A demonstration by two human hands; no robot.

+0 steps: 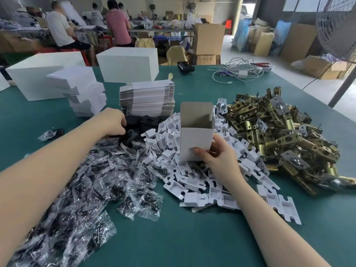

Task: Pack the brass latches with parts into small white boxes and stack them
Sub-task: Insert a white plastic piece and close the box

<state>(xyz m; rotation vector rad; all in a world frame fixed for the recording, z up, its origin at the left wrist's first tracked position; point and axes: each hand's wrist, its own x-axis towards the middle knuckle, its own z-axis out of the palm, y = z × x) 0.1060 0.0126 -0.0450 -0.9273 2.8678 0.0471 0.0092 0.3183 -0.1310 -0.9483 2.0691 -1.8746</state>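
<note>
My right hand (217, 158) grips a small white box (195, 139) upright over the pile of white card inserts (194, 180); its top flap stands open. My left hand (111, 122) reaches into the black plastic parts (138, 122) and pinches a black part (130, 137). A heap of brass latches (273, 135) lies to the right. Clear bags of screws (86, 182) spread across the left front. Packed small boxes (84, 93) are stacked at the left rear.
A stack of flat unfolded boxes (147, 98) stands behind the black parts. Two large white cartons (127, 64) sit further back on the green table (192, 237). White cables (237, 71) lie at the far right. People work at benches behind.
</note>
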